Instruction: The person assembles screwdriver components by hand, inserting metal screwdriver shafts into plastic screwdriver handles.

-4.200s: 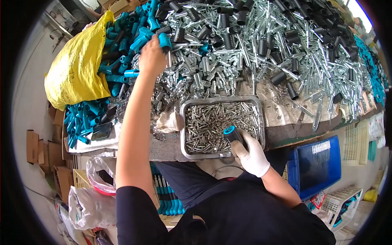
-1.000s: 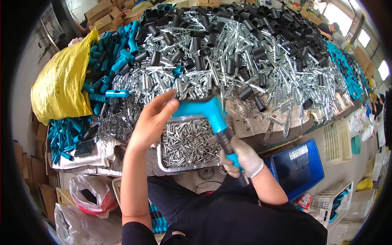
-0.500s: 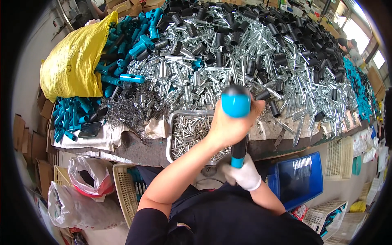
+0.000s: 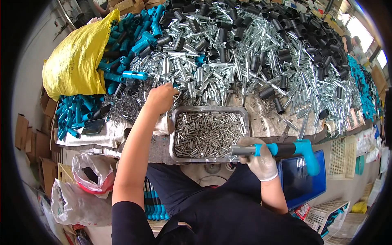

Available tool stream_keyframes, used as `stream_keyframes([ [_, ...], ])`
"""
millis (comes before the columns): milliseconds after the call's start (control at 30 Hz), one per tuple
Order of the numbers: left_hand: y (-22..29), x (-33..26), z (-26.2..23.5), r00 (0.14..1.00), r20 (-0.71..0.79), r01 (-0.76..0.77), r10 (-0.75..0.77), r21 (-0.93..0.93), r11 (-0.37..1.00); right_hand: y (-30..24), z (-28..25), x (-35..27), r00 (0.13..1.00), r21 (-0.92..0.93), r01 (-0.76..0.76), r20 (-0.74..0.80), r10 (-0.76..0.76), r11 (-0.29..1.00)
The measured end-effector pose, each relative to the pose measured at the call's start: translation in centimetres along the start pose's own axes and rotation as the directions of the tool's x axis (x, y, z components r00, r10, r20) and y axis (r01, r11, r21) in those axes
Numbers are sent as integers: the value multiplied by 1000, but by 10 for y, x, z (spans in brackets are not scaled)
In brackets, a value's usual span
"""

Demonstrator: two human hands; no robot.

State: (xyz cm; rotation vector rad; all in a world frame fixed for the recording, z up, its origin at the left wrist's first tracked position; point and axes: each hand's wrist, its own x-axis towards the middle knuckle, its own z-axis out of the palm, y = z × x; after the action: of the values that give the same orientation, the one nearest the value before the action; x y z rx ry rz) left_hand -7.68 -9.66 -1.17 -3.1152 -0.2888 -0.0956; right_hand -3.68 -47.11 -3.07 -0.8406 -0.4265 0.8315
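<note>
In my right hand (image 4: 261,162), which wears a white glove, lies a teal-and-black tool handle (image 4: 285,149). It is held level, its bare metal tube end pointing left and its bent teal grip hanging down at the right. My left hand (image 4: 162,97) is bare and reaches over the near edge of the heap of metal sleeves (image 4: 196,77), next to the tangled springs (image 4: 122,105). Its fingers are bent together; a small shiny metal part shows at the fingertips, too small to name. Below the hands sits a metal tray (image 4: 173,143) of short steel pins (image 4: 208,132).
A yellow woven sack (image 4: 75,61) spills teal handles at the left. Black sleeves (image 4: 281,53) and metal rods top the heap at the right. A dark phone (image 4: 93,127) lies on cloth. By my legs stand a blue bin (image 4: 318,179) and a plastic bag (image 4: 92,173).
My left hand has left the handle's teal end and moved left to the metal heap. My right hand has turned the handle from upright to level, over the tray's right corner.
</note>
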Motion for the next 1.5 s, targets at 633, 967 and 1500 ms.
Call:
stream_keyframes([
  [633,147,-95,-36,977,-109,-203,185,-755,624,21,12,2,973,31,-33,-227,39,999],
  [967,156,-111,-44,991,50,-20,125,-864,502,12,11,-8,972,-1,-53,-228,51,999],
  [1500,160,-107,-53,948,309,235,76,-841,488,8,27,-15,947,80,-76,-305,97,994],
])
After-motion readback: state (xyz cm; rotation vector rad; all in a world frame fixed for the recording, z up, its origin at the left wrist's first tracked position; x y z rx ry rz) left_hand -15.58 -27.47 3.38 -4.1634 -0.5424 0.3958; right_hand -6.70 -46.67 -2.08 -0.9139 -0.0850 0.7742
